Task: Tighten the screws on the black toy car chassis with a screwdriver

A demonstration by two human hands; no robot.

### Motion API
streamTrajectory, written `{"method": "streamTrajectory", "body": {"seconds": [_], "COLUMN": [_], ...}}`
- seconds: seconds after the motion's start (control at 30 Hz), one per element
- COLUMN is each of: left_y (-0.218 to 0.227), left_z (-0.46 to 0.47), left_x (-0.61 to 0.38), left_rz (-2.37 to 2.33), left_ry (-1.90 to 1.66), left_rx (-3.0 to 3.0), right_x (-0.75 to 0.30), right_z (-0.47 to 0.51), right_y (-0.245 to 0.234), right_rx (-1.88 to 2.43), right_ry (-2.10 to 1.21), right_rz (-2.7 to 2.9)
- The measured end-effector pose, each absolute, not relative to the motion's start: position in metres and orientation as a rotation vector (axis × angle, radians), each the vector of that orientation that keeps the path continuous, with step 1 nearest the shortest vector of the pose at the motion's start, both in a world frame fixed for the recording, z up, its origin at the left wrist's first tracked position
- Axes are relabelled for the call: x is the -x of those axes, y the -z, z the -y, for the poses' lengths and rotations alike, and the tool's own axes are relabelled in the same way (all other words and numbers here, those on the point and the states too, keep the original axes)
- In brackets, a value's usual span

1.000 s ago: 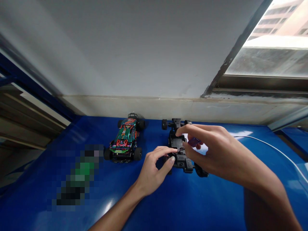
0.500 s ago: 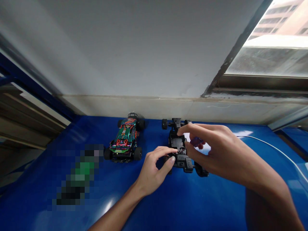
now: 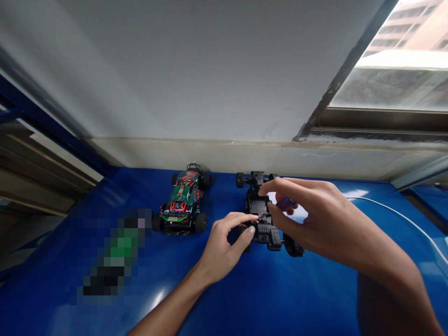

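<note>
A black toy car chassis lies on the blue table, its wheels at the corners partly covered by my hands. My right hand is closed around a screwdriver with a purple handle. Its thin dark shaft slants down to the left, over the chassis. At the shaft's tip, the thumb and index finger of my left hand come close together in a pinch at the chassis's left side. What sits between those fingertips is too small to make out.
Left of the chassis stands a toy car with a green and orange body. A blurred-out green and black object lies nearer the left edge. A white sheet shows behind my right hand, and a white cable runs right. The wall borders the table's back.
Both hands stay at the same spot on the chassis. The screwdriver's shaft shows slightly more clearly between them; otherwise the view has only shifted a little.
</note>
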State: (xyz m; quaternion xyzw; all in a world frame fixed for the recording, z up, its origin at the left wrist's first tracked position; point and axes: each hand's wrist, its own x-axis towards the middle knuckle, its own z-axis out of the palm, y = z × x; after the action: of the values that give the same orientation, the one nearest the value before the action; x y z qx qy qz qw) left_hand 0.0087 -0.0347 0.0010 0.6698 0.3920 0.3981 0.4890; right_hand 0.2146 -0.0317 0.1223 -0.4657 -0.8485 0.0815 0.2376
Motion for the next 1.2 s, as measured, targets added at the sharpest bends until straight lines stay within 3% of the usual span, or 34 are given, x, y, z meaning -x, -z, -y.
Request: {"method": "streamTrajectory", "body": {"seconds": [1.0,1.2], "left_y": [0.001,-0.039], "left_z": [0.033,0.046], "left_x": [-0.009,0.013], "left_rz": [-0.934,-1.049], "left_ry": [-0.952,-1.098], "left_rx": [-1.687,-2.02], "right_x": [-0.216,-0.219], "right_z": [0.03,0.029], "right_y": [-0.122,-0.12], "right_rx": [1.281,1.281], "right_ry": [-0.244,-0.254], "right_rz": [2.368,2.352]}}
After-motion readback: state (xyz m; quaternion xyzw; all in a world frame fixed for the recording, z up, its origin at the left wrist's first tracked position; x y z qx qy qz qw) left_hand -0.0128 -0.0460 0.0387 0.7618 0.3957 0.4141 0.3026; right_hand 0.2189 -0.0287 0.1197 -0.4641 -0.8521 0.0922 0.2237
